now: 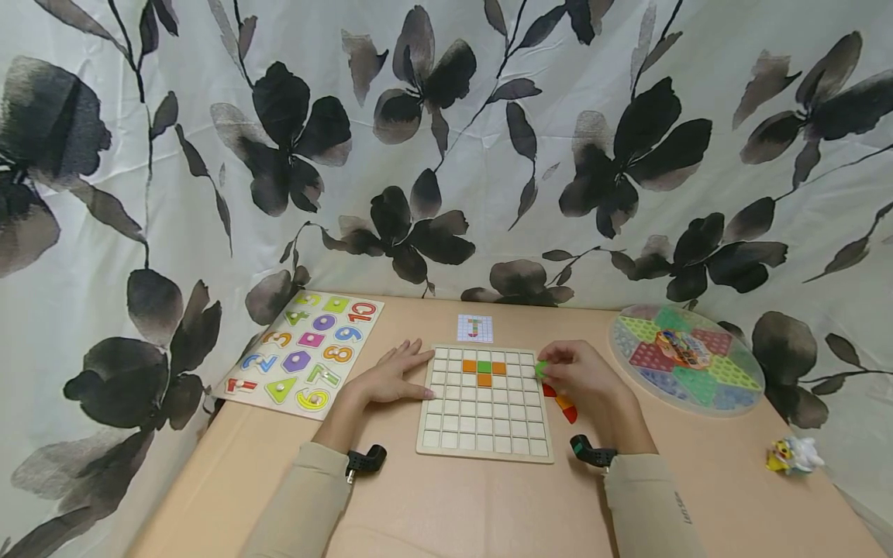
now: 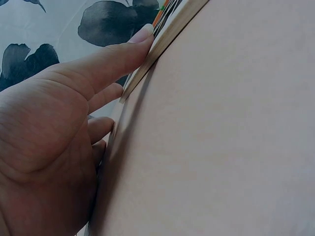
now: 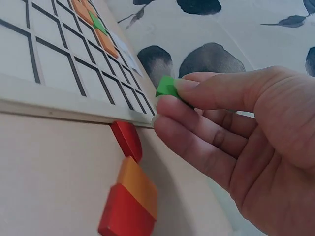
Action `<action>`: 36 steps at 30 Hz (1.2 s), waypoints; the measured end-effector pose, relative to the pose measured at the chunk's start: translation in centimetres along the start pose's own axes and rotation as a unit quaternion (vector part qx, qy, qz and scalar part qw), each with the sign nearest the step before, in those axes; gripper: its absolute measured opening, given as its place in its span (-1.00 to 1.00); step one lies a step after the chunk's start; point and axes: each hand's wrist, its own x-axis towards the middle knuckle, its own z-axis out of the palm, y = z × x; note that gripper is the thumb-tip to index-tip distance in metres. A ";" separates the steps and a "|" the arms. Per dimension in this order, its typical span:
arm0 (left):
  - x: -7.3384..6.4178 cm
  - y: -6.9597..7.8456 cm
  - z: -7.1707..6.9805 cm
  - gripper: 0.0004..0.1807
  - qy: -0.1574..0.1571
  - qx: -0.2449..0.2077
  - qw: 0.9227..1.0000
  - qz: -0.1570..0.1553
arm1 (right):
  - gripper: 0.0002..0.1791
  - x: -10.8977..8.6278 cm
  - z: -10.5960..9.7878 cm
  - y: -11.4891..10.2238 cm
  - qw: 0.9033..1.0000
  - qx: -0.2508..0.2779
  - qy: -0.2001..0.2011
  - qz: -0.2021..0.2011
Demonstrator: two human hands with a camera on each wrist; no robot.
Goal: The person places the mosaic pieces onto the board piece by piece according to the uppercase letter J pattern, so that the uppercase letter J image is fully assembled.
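A wooden grid board (image 1: 484,457) with white squares lies on the table between my hands. In its upper middle sit a green block (image 1: 484,367) and three orange blocks (image 1: 484,380). My left hand (image 1: 387,377) rests at the board's left edge, fingers spread; in the left wrist view the thumb touches the rim. Above the board's right edge, my right hand (image 1: 586,380) pinches another green block (image 3: 166,86) between thumb and fingers. Beneath that hand, beside the board, lie a curved-edged red block (image 3: 128,140), an orange block (image 3: 141,184) and a second red piece (image 3: 126,212).
Behind the board lies a small pattern card (image 1: 475,328). A number-and-shape puzzle board (image 1: 277,354) is at the left. At the right are a round, star-patterned game board (image 1: 670,387) and a small yellow-and-white toy (image 1: 795,455). A floral curtain (image 1: 516,170) hangs behind the table.
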 end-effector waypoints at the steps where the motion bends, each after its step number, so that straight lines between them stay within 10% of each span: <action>1: 0.0 0.0 0.0 -0.03 0.000 0.000 1.000 0.000 | -0.74 0.1 0.1 -0.1 1.000 0.005 0.002 0.001; 36: 0.2 -0.3 0.3 -0.02 0.001 0.008 1.000 -0.008 | -0.73 1.5 3.3 -1.8 0.999 0.000 -0.013 -0.053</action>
